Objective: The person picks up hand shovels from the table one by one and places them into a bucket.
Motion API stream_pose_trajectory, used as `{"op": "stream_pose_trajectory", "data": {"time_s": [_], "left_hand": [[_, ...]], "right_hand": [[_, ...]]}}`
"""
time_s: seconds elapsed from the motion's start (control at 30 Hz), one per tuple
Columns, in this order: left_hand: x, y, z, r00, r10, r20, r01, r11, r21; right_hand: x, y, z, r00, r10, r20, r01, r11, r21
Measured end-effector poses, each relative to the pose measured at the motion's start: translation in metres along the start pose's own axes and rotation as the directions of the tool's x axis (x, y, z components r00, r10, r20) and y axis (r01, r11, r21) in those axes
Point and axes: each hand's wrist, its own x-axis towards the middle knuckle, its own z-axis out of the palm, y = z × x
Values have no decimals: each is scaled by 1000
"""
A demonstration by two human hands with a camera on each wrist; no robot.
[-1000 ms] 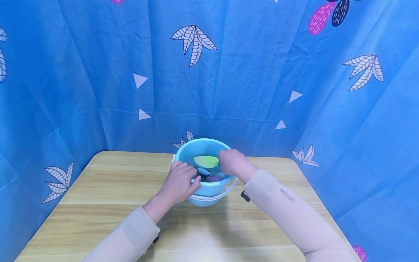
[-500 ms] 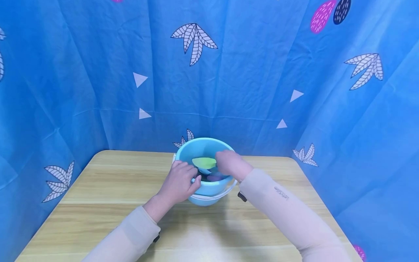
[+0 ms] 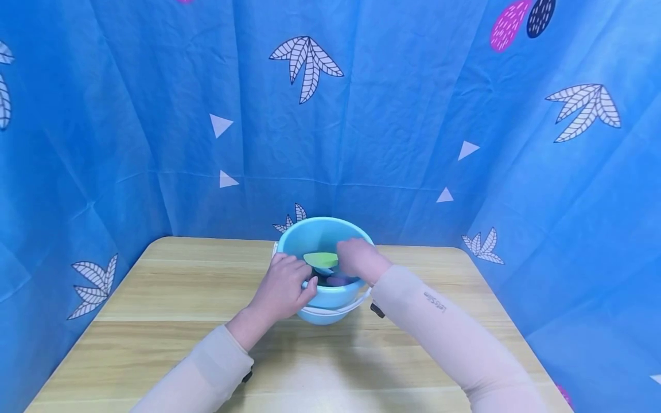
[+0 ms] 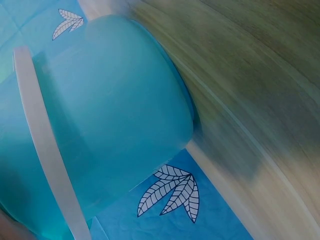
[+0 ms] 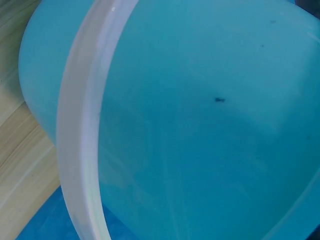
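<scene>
In the head view a light blue bucket stands on the table with its opening facing up. My left hand grips its near left rim, thumb over the edge. My right hand reaches in over the right rim, fingers curled at the end of a light green, rounded, flat piece; the pinch itself is hidden behind the hand. Below it in the bucket lie a blue piece and a dark purple piece, their kinds unclear. The white handle hangs down around the bucket's outside in the right wrist view.
The bucket stands near the back of a wooden table with rounded far corners. A blue printed curtain surrounds the table at the back and both sides, close behind the bucket.
My right hand has moved slightly left and down, deeper into the bucket, and the green piece has sunk with it. The left hand has stayed on the rim.
</scene>
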Motion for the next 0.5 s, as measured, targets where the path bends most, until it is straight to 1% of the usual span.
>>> {"op": "stream_pose_trajectory", "data": {"time_s": [0.2, 0.5], "left_hand": [[0, 0, 0, 1000, 4, -5, -4, 1000, 2], [1, -1, -1, 1000, 6, -1, -6, 1000, 7]], "right_hand": [[2, -1, 1, 1000, 2, 23, -2, 1000, 9], [6, -1, 3, 1000, -1, 28, 1, 1000, -5]]}}
